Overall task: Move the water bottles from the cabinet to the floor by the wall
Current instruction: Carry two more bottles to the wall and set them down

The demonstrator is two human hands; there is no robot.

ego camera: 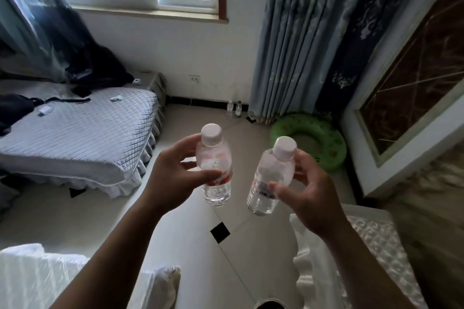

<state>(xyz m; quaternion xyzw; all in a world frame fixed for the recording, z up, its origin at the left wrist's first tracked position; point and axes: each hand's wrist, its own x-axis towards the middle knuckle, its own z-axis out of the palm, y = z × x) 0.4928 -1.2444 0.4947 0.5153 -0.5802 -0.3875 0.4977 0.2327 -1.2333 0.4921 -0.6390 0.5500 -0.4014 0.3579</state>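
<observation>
Since two bottles [234,108] already stood on the floor [193,120] by the wall [200,57], I noted my left hand [173,173] gripping one capped water bottle [214,168] and my right hand [311,188] gripping a second bottle [270,180], both held mid-air and apart, presumably bound there.

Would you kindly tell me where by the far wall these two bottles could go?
Bare floor runs along the baseboard between the bed and the two standing bottles. Right of them it is crowded: curtain, green swim ring.
</observation>
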